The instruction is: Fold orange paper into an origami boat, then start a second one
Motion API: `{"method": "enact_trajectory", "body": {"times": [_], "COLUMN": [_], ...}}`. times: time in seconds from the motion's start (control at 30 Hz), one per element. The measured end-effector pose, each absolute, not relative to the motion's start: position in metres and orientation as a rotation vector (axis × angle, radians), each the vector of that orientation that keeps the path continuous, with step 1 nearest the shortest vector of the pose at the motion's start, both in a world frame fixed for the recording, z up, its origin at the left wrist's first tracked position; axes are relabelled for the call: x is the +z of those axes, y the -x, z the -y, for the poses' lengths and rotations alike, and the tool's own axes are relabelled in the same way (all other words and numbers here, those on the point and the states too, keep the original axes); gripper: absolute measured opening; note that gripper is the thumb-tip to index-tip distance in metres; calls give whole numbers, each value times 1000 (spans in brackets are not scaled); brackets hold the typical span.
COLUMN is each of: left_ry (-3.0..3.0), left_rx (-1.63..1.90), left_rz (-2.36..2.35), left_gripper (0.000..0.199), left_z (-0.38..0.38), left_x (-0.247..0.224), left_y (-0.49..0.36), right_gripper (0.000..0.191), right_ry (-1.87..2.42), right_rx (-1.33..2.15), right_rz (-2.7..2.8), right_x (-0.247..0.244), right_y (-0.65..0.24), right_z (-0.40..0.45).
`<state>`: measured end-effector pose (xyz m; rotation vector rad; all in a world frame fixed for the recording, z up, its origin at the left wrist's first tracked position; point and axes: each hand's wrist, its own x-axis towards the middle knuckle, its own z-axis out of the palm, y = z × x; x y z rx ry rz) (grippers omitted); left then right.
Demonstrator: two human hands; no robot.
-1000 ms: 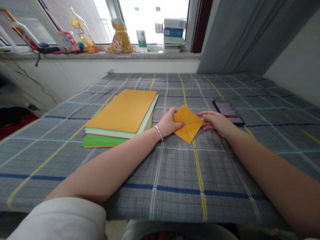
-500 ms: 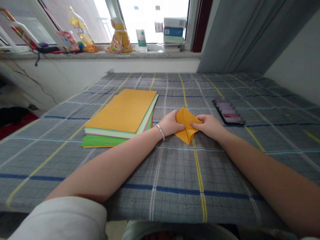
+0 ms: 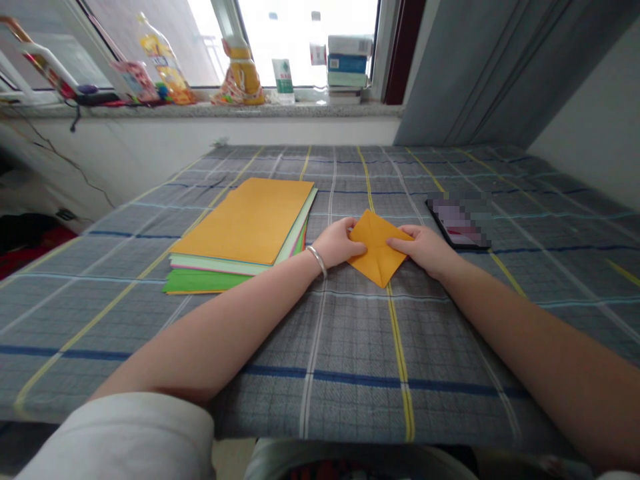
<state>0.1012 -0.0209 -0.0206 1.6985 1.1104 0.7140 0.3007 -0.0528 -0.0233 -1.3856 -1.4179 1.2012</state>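
Note:
A folded orange paper (image 3: pixel 379 263) is held between my two hands near the middle of the table, its shape a flat diamond with creases meeting at the centre. My left hand (image 3: pixel 343 240), with a silver bangle at the wrist, pinches its left corner, thumb on top. On the opposite corner, my right hand (image 3: pixel 423 248) grips the paper with the thumb above and the other fingers partly hidden beneath. To the left of the paper lies a stack of coloured sheets (image 3: pixel 245 220), orange on top with pale green, pink and green edges below.
A phone (image 3: pixel 457 225) lies to the right on the checked tablecloth (image 3: pixel 350 347). Beyond the table, the windowsill (image 3: pixel 300 111) carries bottles, a white-and-green tube (image 3: pixel 283 80) and stacked boxes (image 3: pixel 349 63). A grey curtain (image 3: pixel 465 73) hangs at the back right.
The orange paper has gone from partly buckled, with a raised fold at its lower right, to a flatter, wider diamond. My right hand has shifted slightly right; both hands keep their hold.

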Motion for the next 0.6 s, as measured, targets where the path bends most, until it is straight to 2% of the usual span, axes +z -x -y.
{"method": "enact_trajectory", "body": {"times": [0.3,0.47,0.6], "left_ry": [-1734,-1697,-1671], "left_rx": [596,620,614], "left_rz": [-992,-992,-991], "left_gripper": [33,24,26], "left_z": [9,11,10], "left_x": [-24,-23,-21], "left_y": [-90,-91,-89], "right_gripper": [15,14,13], "right_ry": [1411,1369,1365], "right_rx": [1174,1239,1258], "right_rz": [1397,1270,1201], "right_x": [-28,-27,-24], "right_y": [-308,-309,-309], "right_z": [48,46,46]}}
